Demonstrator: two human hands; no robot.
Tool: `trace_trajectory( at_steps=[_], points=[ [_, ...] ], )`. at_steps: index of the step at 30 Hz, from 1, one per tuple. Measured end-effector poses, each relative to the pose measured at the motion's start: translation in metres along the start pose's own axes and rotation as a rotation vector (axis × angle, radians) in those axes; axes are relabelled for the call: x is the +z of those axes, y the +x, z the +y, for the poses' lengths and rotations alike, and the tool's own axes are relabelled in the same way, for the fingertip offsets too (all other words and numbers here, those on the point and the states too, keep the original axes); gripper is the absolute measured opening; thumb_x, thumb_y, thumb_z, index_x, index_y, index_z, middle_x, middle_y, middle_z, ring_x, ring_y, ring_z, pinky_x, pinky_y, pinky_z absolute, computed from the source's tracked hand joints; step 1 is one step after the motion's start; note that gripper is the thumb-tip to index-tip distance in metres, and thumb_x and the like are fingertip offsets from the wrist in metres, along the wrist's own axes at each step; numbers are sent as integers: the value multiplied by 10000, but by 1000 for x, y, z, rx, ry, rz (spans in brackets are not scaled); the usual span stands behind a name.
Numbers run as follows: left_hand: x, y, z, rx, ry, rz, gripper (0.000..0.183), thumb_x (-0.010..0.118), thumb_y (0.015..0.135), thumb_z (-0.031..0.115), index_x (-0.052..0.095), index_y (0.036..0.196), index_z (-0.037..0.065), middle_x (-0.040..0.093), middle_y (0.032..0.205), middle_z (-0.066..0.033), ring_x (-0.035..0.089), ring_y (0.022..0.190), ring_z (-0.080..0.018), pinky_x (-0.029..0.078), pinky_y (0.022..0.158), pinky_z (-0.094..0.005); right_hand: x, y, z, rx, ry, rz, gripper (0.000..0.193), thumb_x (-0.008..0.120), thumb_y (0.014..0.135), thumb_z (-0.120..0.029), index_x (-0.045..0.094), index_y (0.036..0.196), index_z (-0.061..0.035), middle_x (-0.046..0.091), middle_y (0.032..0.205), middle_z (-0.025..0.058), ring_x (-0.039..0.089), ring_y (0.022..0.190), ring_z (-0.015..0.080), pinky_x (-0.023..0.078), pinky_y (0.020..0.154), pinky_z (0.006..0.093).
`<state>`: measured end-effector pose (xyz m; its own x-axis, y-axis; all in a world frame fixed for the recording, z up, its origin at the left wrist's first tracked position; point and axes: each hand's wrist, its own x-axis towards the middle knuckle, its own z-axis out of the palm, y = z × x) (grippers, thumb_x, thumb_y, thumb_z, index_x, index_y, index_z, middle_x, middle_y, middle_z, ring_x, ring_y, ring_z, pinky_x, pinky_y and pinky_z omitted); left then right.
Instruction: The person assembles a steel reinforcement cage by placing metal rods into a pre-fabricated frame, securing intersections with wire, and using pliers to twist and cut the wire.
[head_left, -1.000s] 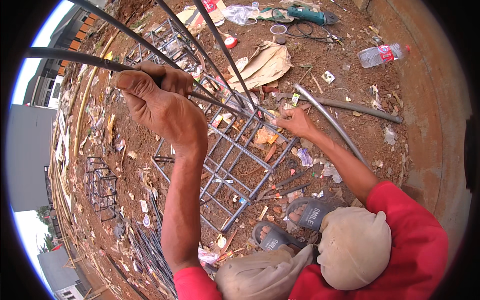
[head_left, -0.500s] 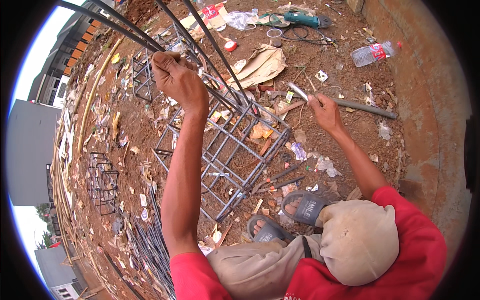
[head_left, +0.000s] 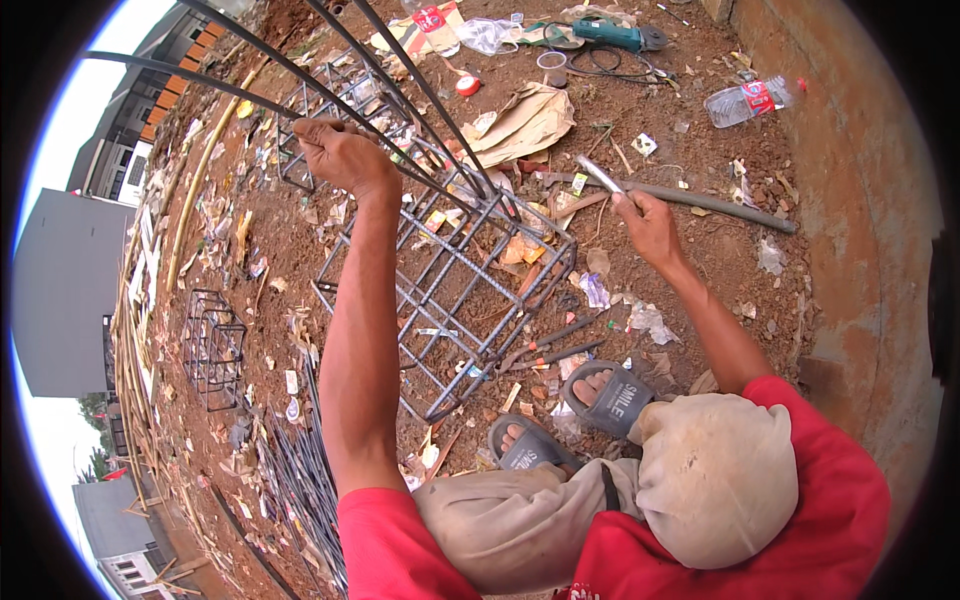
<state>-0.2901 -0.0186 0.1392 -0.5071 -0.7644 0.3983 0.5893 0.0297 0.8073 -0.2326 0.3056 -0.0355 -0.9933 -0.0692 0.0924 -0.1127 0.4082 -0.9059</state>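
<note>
My left hand (head_left: pixel 350 160) is closed around a long dark steel rod (head_left: pixel 200 80), which leans out to the left. Its lower end runs to a tied rebar cage (head_left: pixel 505 335) lying on the dirt in front of me. Other long rods (head_left: pixel 420 80) rise from the cage's far part, beside the held one. In my right hand (head_left: pixel 650 228) is a short silver metal bar (head_left: pixel 600 174), its free end pointing away to the upper left. That hand hovers right of the cage, near a grey pipe (head_left: pixel 725 203) on the ground.
Pincers (head_left: pixel 550 350) lie between the cage and my sandals. Farther off are a green angle grinder (head_left: pixel 610 36) with its cord, a red tape measure (head_left: pixel 467 85), cardboard (head_left: pixel 525 122) and a plastic bottle (head_left: pixel 750 102). A concrete wall (head_left: pixel 850 250) borders the right; loose rods (head_left: pixel 310 500) lie lower left.
The rod in my left hand has swung down and left, spreading apart from its neighbour. My left hand has shifted slightly left and lower; my right hand has barely moved.
</note>
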Motion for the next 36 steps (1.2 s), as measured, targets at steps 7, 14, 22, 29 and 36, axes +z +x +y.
trace_trajectory(
  at_steps=[7,14,22,29,36],
  points=[
    [-11,-2,-12,-15,21,25,478,378,1062,462,420,734,116,367,558,34,341,433,-71,302,354,-233,22,8,-3,-41,75,9,369,613,977,-348,687,865,-4,576,686,23,477,668,86,404,608,296],
    [-2,-26,-11,73,-57,-213,498,376,1061,465,399,716,107,342,498,25,327,386,-69,284,361,-237,40,14,0,-27,37,-32,363,610,978,-315,653,847,21,523,645,29,431,650,85,390,590,294],
    [-5,-23,-14,63,-105,-297,483,380,1070,425,395,725,87,350,538,12,337,402,-74,295,371,-251,56,10,-37,-78,192,-32,309,613,977,-288,657,873,0,550,682,-29,450,651,53,398,597,249],
    [-8,-25,-3,-8,-86,-377,449,367,1076,415,406,788,72,326,572,13,317,458,-97,292,416,-272,116,16,-65,-94,485,-104,264,516,1026,-241,652,979,-19,612,867,20,528,832,57,436,752,236],
    [-7,-22,-5,-36,-16,-474,453,378,1074,412,431,782,71,350,575,13,347,495,-102,348,479,-289,159,31,-51,-144,430,-172,333,528,1037,-303,629,1133,0,613,856,18,533,763,75,461,706,238]
  ],
)
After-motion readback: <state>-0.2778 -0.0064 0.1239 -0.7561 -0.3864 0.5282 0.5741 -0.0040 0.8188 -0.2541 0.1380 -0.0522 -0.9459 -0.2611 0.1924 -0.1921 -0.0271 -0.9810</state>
